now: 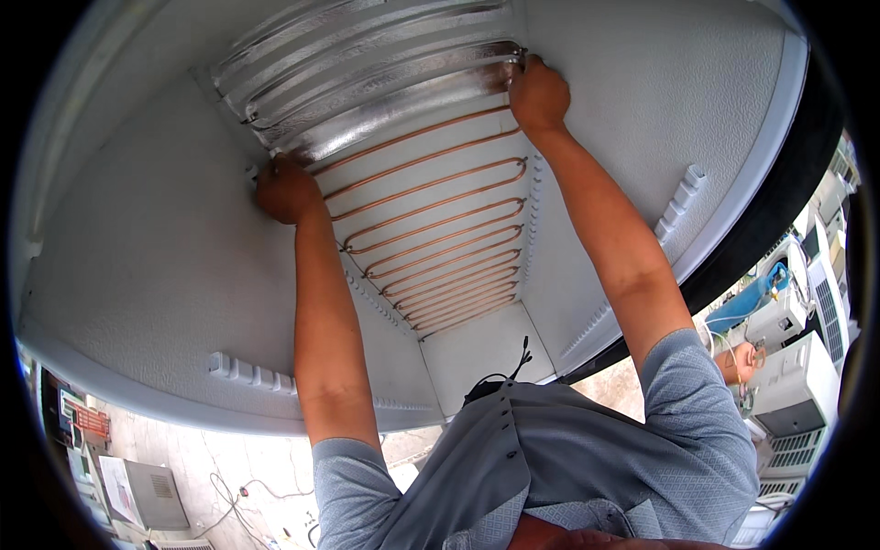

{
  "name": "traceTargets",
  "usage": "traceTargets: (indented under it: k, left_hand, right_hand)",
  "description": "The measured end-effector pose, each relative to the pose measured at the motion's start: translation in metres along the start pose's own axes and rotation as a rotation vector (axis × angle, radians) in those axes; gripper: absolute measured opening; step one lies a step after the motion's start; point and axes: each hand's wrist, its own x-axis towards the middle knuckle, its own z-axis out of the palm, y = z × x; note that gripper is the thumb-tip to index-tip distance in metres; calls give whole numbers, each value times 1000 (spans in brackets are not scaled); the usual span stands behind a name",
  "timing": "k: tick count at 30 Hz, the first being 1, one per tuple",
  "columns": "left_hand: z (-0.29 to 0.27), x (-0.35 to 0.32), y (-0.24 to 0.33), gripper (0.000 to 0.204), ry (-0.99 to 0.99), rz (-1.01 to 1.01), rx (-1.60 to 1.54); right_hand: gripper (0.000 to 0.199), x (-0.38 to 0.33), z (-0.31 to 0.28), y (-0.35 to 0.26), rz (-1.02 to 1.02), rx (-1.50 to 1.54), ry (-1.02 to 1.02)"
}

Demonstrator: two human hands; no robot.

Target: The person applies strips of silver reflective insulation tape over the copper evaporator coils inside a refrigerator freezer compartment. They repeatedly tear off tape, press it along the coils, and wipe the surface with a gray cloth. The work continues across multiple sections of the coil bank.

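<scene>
Inside a white-lined refrigerator cabinet (137, 247), a long copper tube (435, 191) runs back and forth across the back wall. Shiny aluminium foil (403, 108) covers the upper loops, whose ridges show through it. My left hand (289, 191) is closed at the foil's lower left corner, fingers curled beside the side wall. At the opposite end, my right hand (541, 94) pinches the foil's right edge near the other side wall. Between the two hands the foil strip stretches across the wall. Below it the copper loops are bare. The fingertips are partly hidden.
Notched white shelf rails (680, 203) line both side walls. Black cables (524, 356) stick up by the cabinet floor. Outside, a blue gas cylinder (747, 301) and white appliance units (796, 390) stand at right. A grey-white box (142, 492) and loose wires (240, 495) are at lower left.
</scene>
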Motion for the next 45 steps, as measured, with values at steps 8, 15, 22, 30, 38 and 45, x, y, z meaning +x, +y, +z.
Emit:
traceTargets:
  k: [8, 15, 22, 30, 38, 45]
  left_hand:
    - [1, -9, 6, 33, 99, 105, 36]
    - [-6, -11, 9, 32, 66, 33, -38]
    - [6, 3, -11, 35, 48, 42, -36]
    - [11, 14, -24, 40, 59, 90, 80]
    - [-2, -1, 1, 42, -34, 36, -3]
    - [4, -2, 5, 39, 10, -27, -60]
  right_hand:
    - [30, 2, 0, 8, -48, -10, 22]
    - [30, 1, 7, 7, -47, 21, 16]
    - [28, 2, 10, 6, -42, -46, 55]
    - [28, 3, 8, -1, 13, -8, 8]
    - [29, 4, 4, -1, -3, -57, -3]
    - [29, 9, 6, 4, -6, -97, -21]
